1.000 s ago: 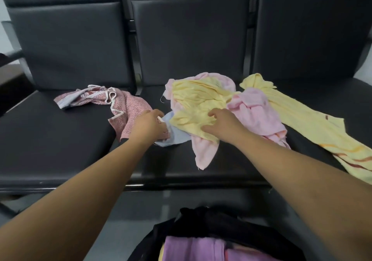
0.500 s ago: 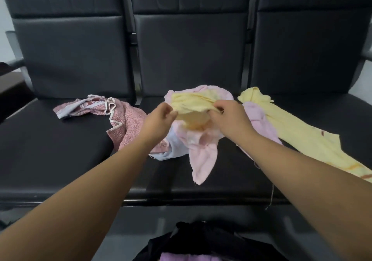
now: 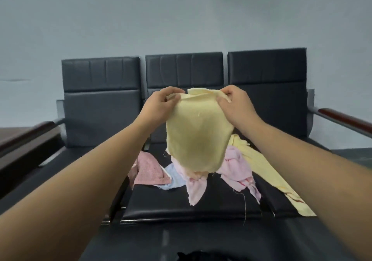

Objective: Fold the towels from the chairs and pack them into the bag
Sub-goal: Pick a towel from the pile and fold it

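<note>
A pale yellow towel [image 3: 198, 136] hangs in the air in front of the middle chair [image 3: 184, 73]. My left hand [image 3: 161, 104] pinches its top left corner and my right hand [image 3: 236, 106] pinches its top right corner. Below it on the seat lie a light pink towel [image 3: 238, 170], a pink strip [image 3: 196, 188], a light blue towel [image 3: 173, 178] and a speckled pink towel [image 3: 150, 170]. A long yellow towel [image 3: 267, 172] stretches across the right seat. Only the black top edge of the bag [image 3: 193, 255] shows at the bottom.
Three dark padded chairs stand in a row against a pale wall [image 3: 181, 19]. A wooden armrest [image 3: 346, 120] juts out at the right, another armrest [image 3: 26, 132] at the left. Grey floor lies between the seats and the bag.
Both hands have lifted the yellow towel off the pile and raised it up in front of the backrest, spread between them. The view has tilted upward, so the bag is nearly out of sight.
</note>
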Motion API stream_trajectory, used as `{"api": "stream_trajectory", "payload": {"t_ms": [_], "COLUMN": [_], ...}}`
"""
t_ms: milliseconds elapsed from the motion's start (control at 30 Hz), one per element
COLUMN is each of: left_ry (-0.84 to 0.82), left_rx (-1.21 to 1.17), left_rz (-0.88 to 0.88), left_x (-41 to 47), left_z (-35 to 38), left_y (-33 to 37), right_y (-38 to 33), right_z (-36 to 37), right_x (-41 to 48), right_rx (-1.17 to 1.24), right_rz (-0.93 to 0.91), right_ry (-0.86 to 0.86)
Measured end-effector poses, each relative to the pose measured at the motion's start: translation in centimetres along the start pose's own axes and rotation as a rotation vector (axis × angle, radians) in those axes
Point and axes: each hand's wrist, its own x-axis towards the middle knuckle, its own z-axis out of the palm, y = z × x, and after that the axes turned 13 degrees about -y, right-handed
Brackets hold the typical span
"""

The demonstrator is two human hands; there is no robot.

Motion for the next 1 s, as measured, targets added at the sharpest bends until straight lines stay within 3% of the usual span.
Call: {"api": "stream_trajectory", "payload": {"t_ms": [100, 200, 333, 467, 567, 667, 800, 933, 1000], "left_ry": [-0.004, 0.004, 0.011, -0.032, -0.122, -0.149, -0.054, 0.019, 0.012], "left_rx": [-0.015, -0.019, -0.045, -0.211, -0.252, -0.02, -0.021, 0.002, 0.049], "left_rz": [0.01, 0.031, 0.053, 0.112, 0.162, 0.202, 0.11, -0.048, -0.096], "left_x": [-1.4, -2.8, -4.3, -5.5, -6.1, -6.7, -7.3, -8.1, -8.4], "left_z": [-2.4, -4.1, -6.3, -8.3, -9.6, -10.6, -11.5, -12.4, -12.4], "left_y": [3.2, 5.8, 9.5, 13.5, 15.8, 16.9, 16.1, 13.4, 12.1], "right_y": [-3.6, -6.7, -10.5, -13.9, -15.4, -15.6, -14.1, -11.9, -11.0], "right_z": [-2.3, -4.0, -6.4, -8.6, -9.6, -10.4, -11.6, -12.5, -12.5], "right_x": [-1.9, -3.5, -5.2, -6.2, -6.3, -6.6, -7.1, -8.0, -8.4], "right_rx": [-0.062, -0.02, 0.205, 0.642, 0.749, 0.575, 0.258, -0.296, -0.386], "right_rz": [-0.043, -0.065, -0.103, -0.161, -0.152, -0.111, -0.042, 0.055, 0.106], "right_ry": [-0.127, -0.119, -0.088, -0.249, -0.344, -0.382, -0.478, -0.549, -0.545]}}
